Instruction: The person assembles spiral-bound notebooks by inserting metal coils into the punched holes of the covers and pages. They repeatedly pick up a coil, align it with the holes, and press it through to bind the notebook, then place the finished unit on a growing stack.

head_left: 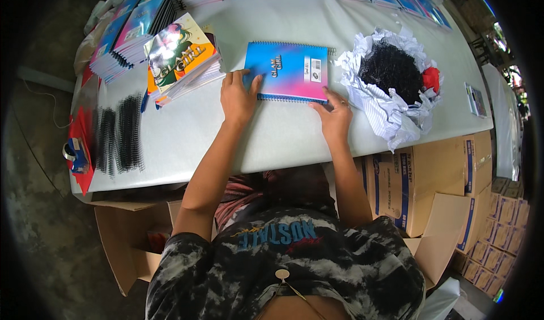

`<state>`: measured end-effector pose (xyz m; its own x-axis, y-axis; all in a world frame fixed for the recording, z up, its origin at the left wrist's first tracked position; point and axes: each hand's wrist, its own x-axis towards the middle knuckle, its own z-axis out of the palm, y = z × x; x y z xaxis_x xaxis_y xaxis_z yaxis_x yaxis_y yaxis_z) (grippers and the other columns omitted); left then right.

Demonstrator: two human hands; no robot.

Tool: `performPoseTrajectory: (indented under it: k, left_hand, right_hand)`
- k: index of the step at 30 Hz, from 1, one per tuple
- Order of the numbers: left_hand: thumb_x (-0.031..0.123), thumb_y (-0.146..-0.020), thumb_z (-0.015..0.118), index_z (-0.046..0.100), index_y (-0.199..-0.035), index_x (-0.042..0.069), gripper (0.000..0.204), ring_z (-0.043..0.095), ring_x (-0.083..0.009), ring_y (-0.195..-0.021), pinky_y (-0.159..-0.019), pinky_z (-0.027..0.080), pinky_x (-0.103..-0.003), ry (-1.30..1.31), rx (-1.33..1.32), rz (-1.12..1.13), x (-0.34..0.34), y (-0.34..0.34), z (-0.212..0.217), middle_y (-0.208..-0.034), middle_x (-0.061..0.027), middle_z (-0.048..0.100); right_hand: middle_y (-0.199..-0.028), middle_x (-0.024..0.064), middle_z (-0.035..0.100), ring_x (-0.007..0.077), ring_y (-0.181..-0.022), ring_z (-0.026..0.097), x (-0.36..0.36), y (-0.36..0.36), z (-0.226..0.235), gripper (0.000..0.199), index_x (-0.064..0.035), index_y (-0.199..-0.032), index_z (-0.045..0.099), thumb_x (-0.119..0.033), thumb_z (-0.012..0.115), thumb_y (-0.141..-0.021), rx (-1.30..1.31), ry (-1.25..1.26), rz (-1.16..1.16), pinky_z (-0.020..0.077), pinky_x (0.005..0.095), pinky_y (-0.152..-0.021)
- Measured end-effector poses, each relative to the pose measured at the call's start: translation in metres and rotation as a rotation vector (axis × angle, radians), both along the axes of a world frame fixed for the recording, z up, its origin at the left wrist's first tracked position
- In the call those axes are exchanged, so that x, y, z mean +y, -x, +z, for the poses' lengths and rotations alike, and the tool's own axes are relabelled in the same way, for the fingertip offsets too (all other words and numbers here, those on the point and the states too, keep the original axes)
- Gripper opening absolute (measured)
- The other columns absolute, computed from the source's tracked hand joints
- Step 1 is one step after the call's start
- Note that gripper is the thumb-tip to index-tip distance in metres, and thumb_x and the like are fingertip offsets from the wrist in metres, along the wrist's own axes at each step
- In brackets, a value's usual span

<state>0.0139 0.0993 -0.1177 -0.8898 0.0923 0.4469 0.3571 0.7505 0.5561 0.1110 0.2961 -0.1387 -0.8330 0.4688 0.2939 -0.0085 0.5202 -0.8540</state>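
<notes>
Spiral notebooks (pixel 292 70) with a blue-and-pink cover lie flat on the table in front of me, apparently a small stack, with coil along both the far and near edges. My left hand (pixel 238 93) grips their left end, thumb over the cover's near corner. My right hand (pixel 334 113) closes on the near right corner, thumb by the coil. Left of them leans a pile of unbound notebooks (pixel 178 53) with an orange illustrated cover. To the right, a heap of black binding coils (pixel 391 68) rests in crumpled white paper (pixel 362 104).
Loose black coils (pixel 119 133) lie on the white table (pixel 283 133) at left, near a tape dispenser (pixel 78 157). Stacked notebooks (pixel 136 28) line the far left and back edges. Below the table stand cardboard cartons (pixel 430 172) at right and an open box (pixel 122 240) at left.
</notes>
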Motion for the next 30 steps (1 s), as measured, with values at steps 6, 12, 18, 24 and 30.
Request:
performPoseTrajectory:
  k: [6,12,18,24,30]
  left_hand:
    - [0.02,-0.076,0.064,0.058,-0.1,0.008,0.027,0.049,-0.0316,-0.098,-0.082,0.039,-0.043,0.112,0.362,0.017,-0.012,-0.005,0.033,-0.104,-0.0131,0.053]
    - [0.015,-0.079,0.062,0.057,-0.111,0.008,0.033,0.052,-0.0283,-0.099,-0.086,0.039,-0.04,0.503,0.376,0.209,-0.112,0.012,0.066,-0.106,-0.0102,0.058]
    - [0.012,-0.08,0.059,0.063,-0.102,0.006,0.023,0.06,-0.0254,-0.081,-0.078,0.044,-0.034,0.193,-0.02,-0.248,-0.133,-0.075,0.138,-0.087,-0.0091,0.065]
    - [0.015,-0.072,0.059,0.06,-0.111,0.002,0.041,0.035,-0.0308,-0.125,-0.102,0.026,-0.039,-0.202,-0.135,-0.609,-0.168,-0.1,0.146,-0.128,-0.0197,0.045]
    - [0.015,-0.08,0.056,0.045,-0.119,-0.001,0.043,0.05,-0.0201,-0.106,-0.093,0.037,-0.035,-0.799,-0.497,-0.266,-0.147,-0.066,0.052,-0.109,-0.0126,0.055]
  right_hand:
    - [-0.104,0.0149,0.062,0.028,-0.103,0.053,0.0,-0.002,0.007,0.054,-0.0003,-0.108,0.059,-0.01,0.079,-0.059,0.049,-0.132,0.005,0.0397,0.0368,-0.088]
    - [-0.111,0.0128,0.058,0.0303,-0.101,0.052,-0.013,-0.008,0.024,0.051,-0.0013,-0.117,0.053,-0.007,0.071,-0.07,0.392,-0.394,-0.109,0.0319,0.0403,-0.095]
    - [-0.119,0.0216,0.051,0.034,-0.105,0.055,-0.059,-0.015,0.057,0.056,0.002,-0.126,0.041,-0.042,0.043,-0.091,-0.259,1.736,0.772,0.045,0.0456,-0.086]
    - [-0.11,0.0119,0.058,0.019,-0.092,0.06,-0.064,0.004,0.076,0.038,0.0021,-0.119,0.048,-0.018,0.054,-0.087,-0.375,1.202,0.915,0.0488,0.0314,-0.08]
    - [-0.083,0.0013,0.062,0.0079,-0.079,0.055,-0.072,0.018,0.041,0.016,-0.0006,-0.095,0.062,-0.005,0.064,-0.079,-0.002,0.563,0.872,0.0452,0.0232,-0.073]
